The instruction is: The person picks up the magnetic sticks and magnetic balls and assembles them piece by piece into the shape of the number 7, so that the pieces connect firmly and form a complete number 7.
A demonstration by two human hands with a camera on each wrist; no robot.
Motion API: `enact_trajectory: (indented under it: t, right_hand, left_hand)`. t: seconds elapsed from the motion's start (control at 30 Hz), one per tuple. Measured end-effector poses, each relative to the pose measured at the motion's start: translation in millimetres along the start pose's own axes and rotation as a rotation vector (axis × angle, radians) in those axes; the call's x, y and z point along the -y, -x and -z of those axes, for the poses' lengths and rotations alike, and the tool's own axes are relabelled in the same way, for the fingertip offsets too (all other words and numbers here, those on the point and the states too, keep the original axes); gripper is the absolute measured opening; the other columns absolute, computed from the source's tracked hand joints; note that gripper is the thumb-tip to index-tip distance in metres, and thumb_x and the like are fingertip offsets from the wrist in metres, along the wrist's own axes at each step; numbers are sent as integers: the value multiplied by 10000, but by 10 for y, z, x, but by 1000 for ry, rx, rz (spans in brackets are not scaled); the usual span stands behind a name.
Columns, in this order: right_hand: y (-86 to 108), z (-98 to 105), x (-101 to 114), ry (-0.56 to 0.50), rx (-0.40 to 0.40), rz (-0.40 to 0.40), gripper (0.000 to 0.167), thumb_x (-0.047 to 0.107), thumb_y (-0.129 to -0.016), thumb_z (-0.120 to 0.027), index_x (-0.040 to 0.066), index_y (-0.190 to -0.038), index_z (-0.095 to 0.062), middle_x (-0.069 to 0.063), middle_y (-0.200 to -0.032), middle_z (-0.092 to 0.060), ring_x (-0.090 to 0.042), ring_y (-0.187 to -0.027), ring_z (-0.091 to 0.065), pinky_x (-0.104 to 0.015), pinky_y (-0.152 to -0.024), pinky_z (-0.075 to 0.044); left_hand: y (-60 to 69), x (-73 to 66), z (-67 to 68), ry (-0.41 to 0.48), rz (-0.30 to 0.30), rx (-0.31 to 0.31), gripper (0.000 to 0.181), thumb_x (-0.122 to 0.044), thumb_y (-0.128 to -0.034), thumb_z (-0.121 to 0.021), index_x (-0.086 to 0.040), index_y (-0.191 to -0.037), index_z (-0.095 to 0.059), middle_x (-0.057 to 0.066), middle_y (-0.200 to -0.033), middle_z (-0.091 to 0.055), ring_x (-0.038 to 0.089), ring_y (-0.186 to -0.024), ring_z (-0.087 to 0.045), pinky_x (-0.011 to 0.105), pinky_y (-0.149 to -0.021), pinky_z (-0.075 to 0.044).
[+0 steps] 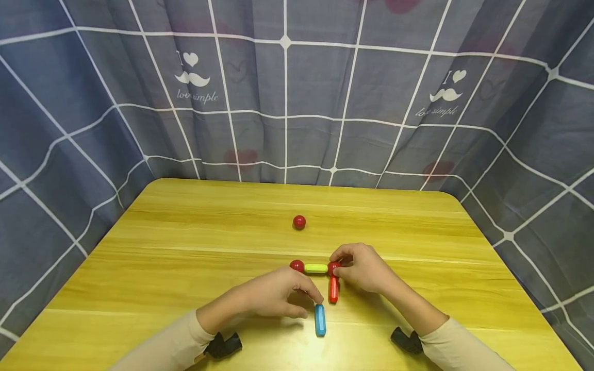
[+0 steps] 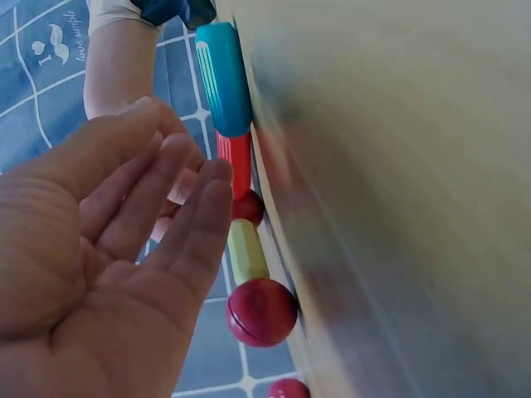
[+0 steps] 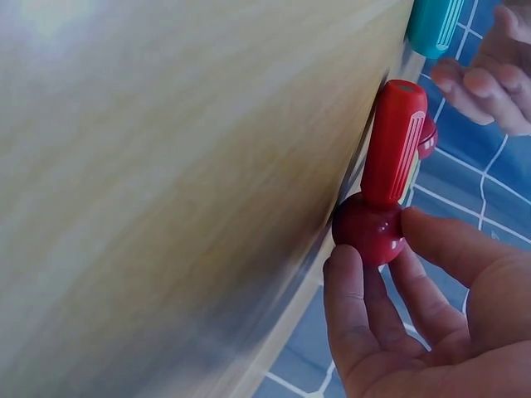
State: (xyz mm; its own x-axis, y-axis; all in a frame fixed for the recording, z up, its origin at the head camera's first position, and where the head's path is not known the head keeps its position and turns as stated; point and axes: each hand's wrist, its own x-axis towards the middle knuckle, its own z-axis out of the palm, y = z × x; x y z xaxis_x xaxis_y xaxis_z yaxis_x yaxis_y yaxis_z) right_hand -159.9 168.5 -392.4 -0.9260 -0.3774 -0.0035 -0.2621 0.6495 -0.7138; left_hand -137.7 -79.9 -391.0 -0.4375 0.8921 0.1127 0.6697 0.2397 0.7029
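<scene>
My right hand (image 1: 364, 268) pinches a red ball (image 3: 369, 230) between thumb and fingers. From that ball a red stick (image 1: 333, 289) runs toward the front of the table, and a yellow-green stick (image 1: 316, 268) runs left to another red ball (image 1: 297, 266). Close to the loose blue stick (image 1: 320, 320), my left hand (image 1: 278, 293) hovers with relaxed fingers and holds nothing. In the left wrist view, its fingers appear apart from the blue stick (image 2: 224, 79).
A single red ball (image 1: 299, 222) lies farther back on the wooden table (image 1: 209, 216). Grey-blue curtains (image 1: 260, 93) with white grid lines stand behind the table and at both sides.
</scene>
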Motion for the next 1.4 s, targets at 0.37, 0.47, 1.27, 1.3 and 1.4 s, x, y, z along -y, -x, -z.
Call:
enact_trajectory:
  t: [0.37, 0.47, 1.27, 1.3, 1.4]
  right_hand:
    - [-6, 12, 24, -8, 6, 15, 112, 65, -837, -749, 127, -923, -714, 58, -835, -679, -136, -814, -639, -338, -736, -524]
    - [1, 9, 23, -7, 5, 6, 115, 65, -836, -751, 129, -923, -711, 63, -827, -676, -130, -804, -637, -330, -725, -522]
    - [2, -12, 36, 34, 21, 18, 164, 59, -801, -770, 121, -923, -678, 72, -803, -656, -121, -774, -621, -308, -693, -512]
    - [2, -15, 34, 40, 20, 20, 164, 58, -801, -770, 123, -919, -677, 75, -799, -653, -120, -770, -619, -303, -688, -511]
    - [6, -24, 30, 59, 18, 29, 159, 63, -804, -771, 128, -912, -674, 81, -791, -649, -115, -762, -615, -290, -676, -508]
  left_hand:
    - [-17, 36, -41, -92, -48, 94, 288, -129, -871, -749, -129, -1155, -701, -129, -1123, -666, -27, -1067, -561, 150, -929, -437]
    - [-26, 42, -56, -100, -11, 40, 182, -147, -841, -781, -135, -1013, -722, -133, -969, -674, -35, -905, -597, 124, -813, -477]
    - [-12, -67, -131, -119, 186, -82, 173, -89, -756, -841, -115, -761, -669, -151, -685, -568, -48, -604, -523, 111, -562, -476]
    - [-13, -71, -142, -117, 195, -87, 172, -88, -756, -839, -114, -754, -670, -153, -676, -564, -48, -598, -519, 113, -559, -475]
    - [-12, -92, -166, -113, 229, -98, 187, -96, -756, -842, -125, -729, -659, -159, -652, -553, -51, -580, -513, 117, -547, -474]
